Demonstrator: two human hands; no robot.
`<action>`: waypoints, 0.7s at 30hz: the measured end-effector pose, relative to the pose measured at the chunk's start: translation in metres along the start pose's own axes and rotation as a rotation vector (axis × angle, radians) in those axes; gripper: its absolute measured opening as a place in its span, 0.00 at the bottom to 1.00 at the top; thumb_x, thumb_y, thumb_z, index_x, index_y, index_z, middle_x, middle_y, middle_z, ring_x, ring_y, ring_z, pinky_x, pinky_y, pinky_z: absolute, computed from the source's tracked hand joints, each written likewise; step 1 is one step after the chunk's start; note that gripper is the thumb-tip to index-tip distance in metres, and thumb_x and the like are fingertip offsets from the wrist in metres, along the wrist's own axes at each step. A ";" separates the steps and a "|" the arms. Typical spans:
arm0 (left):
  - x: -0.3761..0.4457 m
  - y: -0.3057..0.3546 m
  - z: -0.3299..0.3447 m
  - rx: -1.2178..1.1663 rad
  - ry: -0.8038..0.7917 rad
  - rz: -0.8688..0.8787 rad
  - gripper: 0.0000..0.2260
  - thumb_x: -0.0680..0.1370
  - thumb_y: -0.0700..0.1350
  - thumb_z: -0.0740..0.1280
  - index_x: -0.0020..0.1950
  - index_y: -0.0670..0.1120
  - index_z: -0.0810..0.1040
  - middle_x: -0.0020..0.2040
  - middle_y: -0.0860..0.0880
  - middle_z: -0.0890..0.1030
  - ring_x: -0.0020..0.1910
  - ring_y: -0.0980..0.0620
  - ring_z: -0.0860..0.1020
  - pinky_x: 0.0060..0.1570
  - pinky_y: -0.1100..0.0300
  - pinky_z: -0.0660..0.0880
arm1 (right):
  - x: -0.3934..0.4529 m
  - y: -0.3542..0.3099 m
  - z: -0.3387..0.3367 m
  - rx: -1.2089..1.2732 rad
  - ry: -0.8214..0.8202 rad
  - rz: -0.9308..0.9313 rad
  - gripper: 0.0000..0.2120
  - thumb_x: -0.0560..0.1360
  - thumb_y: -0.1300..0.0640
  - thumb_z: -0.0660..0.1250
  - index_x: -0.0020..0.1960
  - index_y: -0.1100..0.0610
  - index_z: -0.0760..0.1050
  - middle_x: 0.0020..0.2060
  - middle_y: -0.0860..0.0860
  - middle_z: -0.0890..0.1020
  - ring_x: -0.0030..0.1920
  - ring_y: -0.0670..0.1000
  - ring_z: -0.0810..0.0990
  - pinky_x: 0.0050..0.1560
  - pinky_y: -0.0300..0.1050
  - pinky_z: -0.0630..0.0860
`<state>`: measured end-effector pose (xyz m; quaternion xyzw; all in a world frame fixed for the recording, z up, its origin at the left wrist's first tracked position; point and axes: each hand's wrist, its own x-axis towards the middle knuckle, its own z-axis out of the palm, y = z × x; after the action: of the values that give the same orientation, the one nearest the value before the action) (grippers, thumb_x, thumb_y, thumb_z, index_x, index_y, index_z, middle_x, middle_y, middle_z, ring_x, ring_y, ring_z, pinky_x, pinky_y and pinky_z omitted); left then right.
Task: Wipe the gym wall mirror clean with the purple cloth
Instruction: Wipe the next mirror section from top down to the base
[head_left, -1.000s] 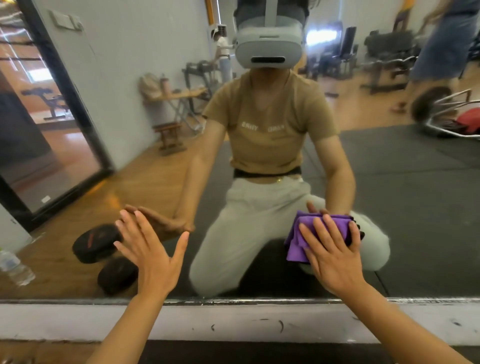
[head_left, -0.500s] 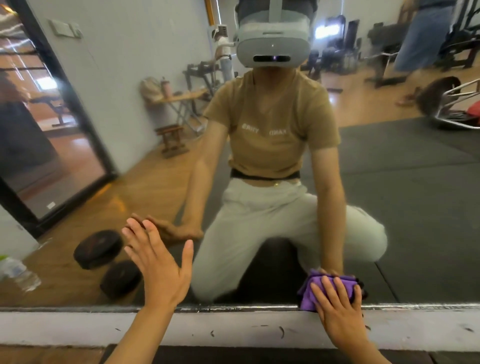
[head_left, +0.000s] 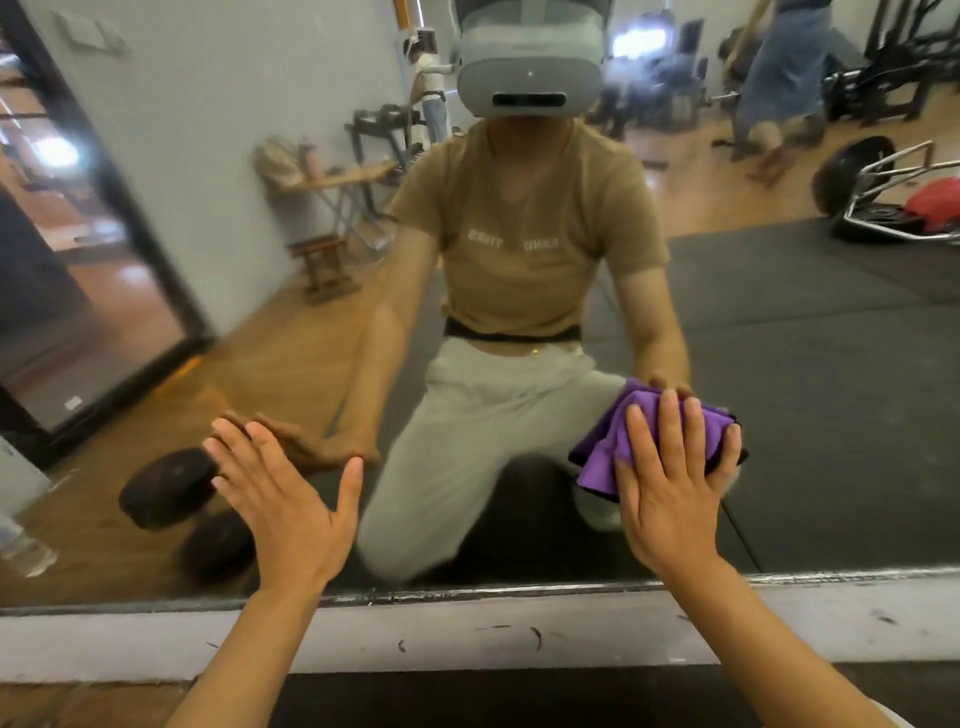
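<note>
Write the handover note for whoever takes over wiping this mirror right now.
Left hand: open, fingers spread flat against the mirror, bracing.
Right hand: open, straight fingers pressing the purple cloth onto the glass, low and right of centre, above the bottom edge.
Done: cannot tell how much is wiped; the picture is blurred and shows no clear streaks or dirt.
Left: carry on wiping outward and upward across the rest of the glass; the upper part needs standing up from the kneeling position.
</note>
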<state>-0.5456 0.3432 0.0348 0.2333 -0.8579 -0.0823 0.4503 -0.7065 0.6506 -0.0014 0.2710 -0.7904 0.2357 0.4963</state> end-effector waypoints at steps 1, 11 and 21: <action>-0.001 0.001 -0.001 -0.002 0.007 -0.004 0.45 0.79 0.66 0.55 0.81 0.39 0.39 0.80 0.33 0.39 0.80 0.32 0.39 0.75 0.30 0.43 | 0.004 0.000 0.001 0.003 0.023 0.007 0.26 0.87 0.49 0.46 0.84 0.50 0.45 0.83 0.49 0.44 0.82 0.52 0.43 0.80 0.57 0.37; -0.025 0.025 0.023 0.024 0.100 0.114 0.32 0.83 0.52 0.55 0.83 0.45 0.46 0.81 0.35 0.49 0.81 0.36 0.49 0.74 0.33 0.48 | -0.123 0.024 0.022 -0.041 -0.249 0.184 0.27 0.87 0.46 0.39 0.84 0.53 0.42 0.83 0.53 0.43 0.82 0.55 0.42 0.79 0.58 0.39; -0.024 0.036 0.024 -0.032 0.108 0.128 0.32 0.85 0.59 0.49 0.83 0.42 0.46 0.82 0.35 0.47 0.81 0.38 0.45 0.76 0.37 0.44 | -0.123 0.005 0.027 0.031 -0.177 0.395 0.28 0.87 0.45 0.38 0.83 0.55 0.40 0.82 0.53 0.40 0.82 0.53 0.41 0.78 0.50 0.42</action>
<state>-0.5652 0.3842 0.0161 0.1749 -0.8442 -0.0545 0.5038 -0.6831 0.6605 -0.1254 0.1380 -0.8650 0.3157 0.3648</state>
